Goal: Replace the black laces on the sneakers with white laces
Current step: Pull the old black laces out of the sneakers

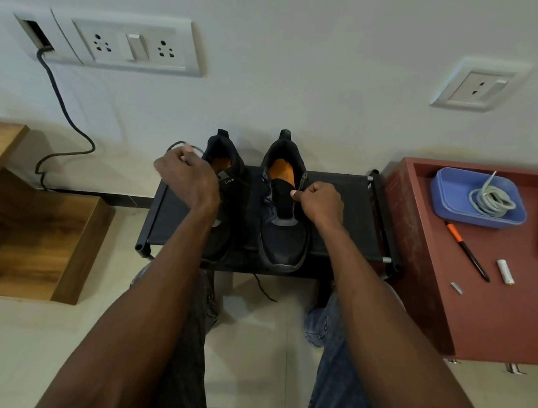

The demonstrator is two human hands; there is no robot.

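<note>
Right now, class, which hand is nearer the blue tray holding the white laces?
Right. The right hand grips the right sneaker, left of the blue tray; the left hand is farther left.

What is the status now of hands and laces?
Left hand pulls black lace. Right hand pinches right sneaker edge. White laces wait in blue tray. Nothing in the way.

The single head-worn camera is looking forward and steeply down from above the seated person's lap; it is facing a pale wall with sockets; it is sitting close over both forearms, taking in a low black rack ahead and the tiled floor below.
</note>
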